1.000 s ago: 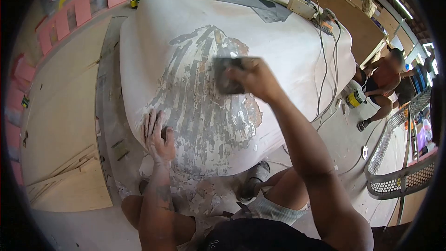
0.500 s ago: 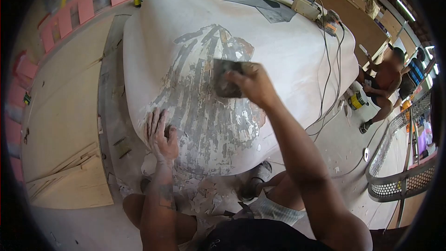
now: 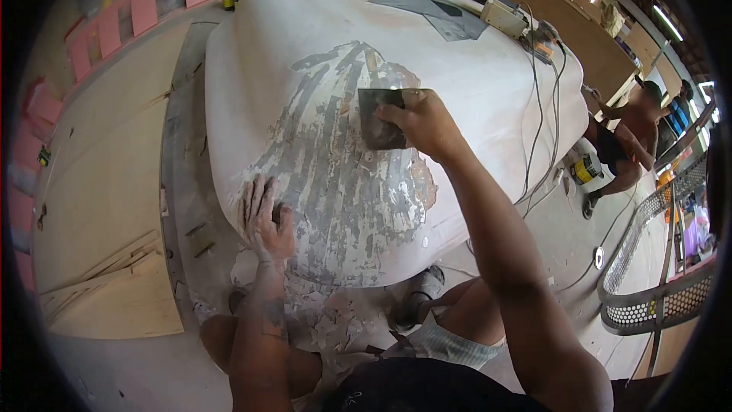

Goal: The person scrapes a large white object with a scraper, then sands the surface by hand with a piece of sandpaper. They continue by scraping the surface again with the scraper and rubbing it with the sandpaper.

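Note:
A large white rounded body panel [image 3: 488, 152] fills the middle of the view. Its near face has a rough patch [image 3: 328, 183] of grey and white streaks with flaking edges and brownish spots. My right hand [image 3: 428, 123] grips a flat, dark, square scraper [image 3: 381, 119] over the upper right of this patch, thumb across its face. Lower down on the left, my left hand [image 3: 268, 221] rests with fingers stretched out along the panel's edge, dusty at the fingertips. A dark area shows between its thumb and forefinger.
Loose paint flakes [image 3: 335, 320] litter the floor by my feet. Grey sheets [image 3: 435, 11] and a corded sander [image 3: 541, 42] lie on top of the panel. A co-worker [image 3: 629, 130] crouches at right near a bucket [image 3: 585, 168]. A perforated metal frame [image 3: 648, 301] stands closer. Plywood [image 3: 99, 168] lies left.
My right hand and the scraper have moved slightly up and to the right over the patch. My left hand stays in place. The co-worker at right has shifted posture.

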A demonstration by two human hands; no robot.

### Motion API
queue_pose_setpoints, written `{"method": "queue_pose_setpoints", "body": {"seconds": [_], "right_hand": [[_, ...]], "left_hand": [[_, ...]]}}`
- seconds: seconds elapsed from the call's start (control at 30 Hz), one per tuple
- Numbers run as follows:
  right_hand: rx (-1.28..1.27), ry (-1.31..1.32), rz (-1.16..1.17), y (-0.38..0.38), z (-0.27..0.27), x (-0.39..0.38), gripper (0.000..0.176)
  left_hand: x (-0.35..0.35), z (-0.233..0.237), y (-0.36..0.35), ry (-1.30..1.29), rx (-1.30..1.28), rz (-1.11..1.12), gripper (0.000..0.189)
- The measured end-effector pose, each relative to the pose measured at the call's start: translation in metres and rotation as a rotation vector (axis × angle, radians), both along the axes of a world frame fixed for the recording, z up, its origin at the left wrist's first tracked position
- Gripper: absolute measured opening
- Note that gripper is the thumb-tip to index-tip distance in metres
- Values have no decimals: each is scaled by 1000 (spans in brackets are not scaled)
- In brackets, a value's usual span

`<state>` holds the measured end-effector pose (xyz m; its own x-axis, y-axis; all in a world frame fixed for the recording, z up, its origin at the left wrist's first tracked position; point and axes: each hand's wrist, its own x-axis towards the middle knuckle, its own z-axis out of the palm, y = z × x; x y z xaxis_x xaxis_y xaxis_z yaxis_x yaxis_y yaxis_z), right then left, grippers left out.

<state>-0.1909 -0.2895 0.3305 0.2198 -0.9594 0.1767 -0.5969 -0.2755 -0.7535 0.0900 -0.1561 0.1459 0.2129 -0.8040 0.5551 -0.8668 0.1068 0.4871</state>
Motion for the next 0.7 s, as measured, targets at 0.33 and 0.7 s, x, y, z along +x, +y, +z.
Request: {"method": "queue_pose_setpoints", "body": {"seconds": [0.33,0.7], "right_hand": [[-436,376,36,-24,96,1,27],[-328,364,-139,-115,76,46,39]], "left_hand": [[1,0,0,5,-22,19,55],[2,-3,0,25,-22,15,55]]}}
